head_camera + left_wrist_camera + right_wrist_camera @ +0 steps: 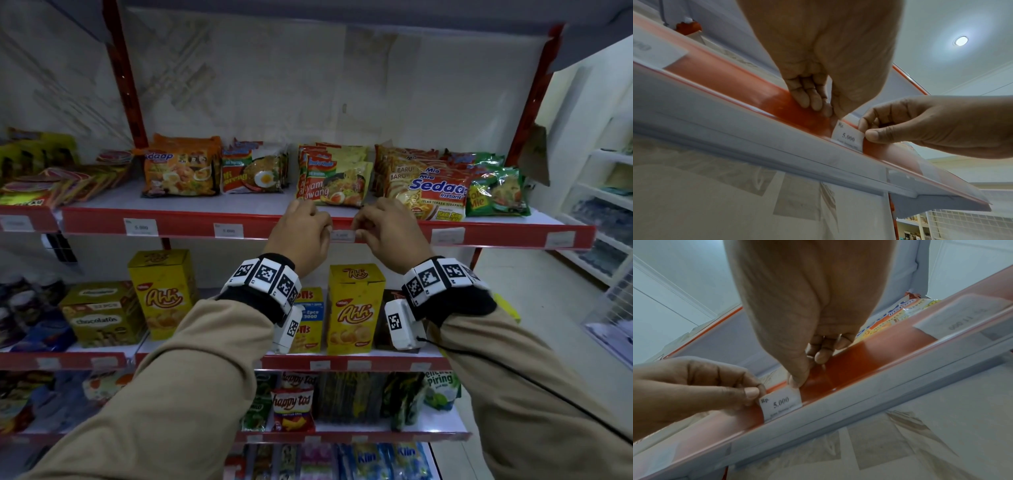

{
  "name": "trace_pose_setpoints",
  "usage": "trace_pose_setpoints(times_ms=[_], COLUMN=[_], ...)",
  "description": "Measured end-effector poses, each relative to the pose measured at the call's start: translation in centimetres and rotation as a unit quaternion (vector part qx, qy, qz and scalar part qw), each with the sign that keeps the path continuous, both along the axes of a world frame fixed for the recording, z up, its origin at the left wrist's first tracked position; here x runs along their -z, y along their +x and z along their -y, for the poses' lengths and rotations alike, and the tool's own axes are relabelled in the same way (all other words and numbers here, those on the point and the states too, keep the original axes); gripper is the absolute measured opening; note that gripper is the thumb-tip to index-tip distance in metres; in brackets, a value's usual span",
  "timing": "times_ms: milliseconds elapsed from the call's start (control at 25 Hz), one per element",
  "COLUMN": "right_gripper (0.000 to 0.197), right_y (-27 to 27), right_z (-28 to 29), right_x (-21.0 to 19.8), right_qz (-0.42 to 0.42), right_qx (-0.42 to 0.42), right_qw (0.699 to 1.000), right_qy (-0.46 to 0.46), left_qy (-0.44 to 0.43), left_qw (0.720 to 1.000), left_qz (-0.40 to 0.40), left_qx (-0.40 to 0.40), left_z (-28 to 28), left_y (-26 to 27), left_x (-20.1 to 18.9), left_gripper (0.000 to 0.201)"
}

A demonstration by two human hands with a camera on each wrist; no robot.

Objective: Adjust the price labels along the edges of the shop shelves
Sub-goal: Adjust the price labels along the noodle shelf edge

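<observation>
Price label (342, 235) level along shelf edge (496, 236), pinched between both hands (340, 226)

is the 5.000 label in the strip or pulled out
In at its bottom edge: the label sits in the red strip, while both hands pinch its upper corners.

Head cam: above/behind both hands, facing shelves. Wrist cams: close under each grip, facing up; both share price label (847, 135) on red strip (859, 368).
</observation>
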State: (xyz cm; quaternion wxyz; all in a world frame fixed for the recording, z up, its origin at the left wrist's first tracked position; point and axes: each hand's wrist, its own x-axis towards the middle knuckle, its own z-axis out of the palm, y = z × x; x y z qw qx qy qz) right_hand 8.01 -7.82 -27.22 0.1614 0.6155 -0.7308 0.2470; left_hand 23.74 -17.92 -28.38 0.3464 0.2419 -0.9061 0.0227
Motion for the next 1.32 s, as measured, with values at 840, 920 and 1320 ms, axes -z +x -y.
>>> trace_pose_setpoints(times_ms=[840, 920, 1320], right_gripper=[0.014, 0.013, 0.023], right_y=[-7.1, -8.1, -11.0], right_z=[-5.6, -6.3, -7.9], right_x=[-3.0, -3.0, -1.2], right_qz=[-0.066, -0.056, -0.029], right_qx=[0.060, 0.052, -0.004], right_qw=[0.994, 0.995, 0.999], right_qy=[0.070, 0.066, 0.013], left_qy=[-0.097, -0.090, -0.043], left_qw=[0.989, 0.989, 0.997], left_qz=[0.104, 0.112, 0.057], left_qx=[0.035, 0.044, 0.021], left_z=[-4.4, -5.6, -7.2], left_y=[-6.8, -8.4, -11.5], left_x=[-2.6, -1.7, -0.8], left_gripper=[0.029, 0.033, 0.025])
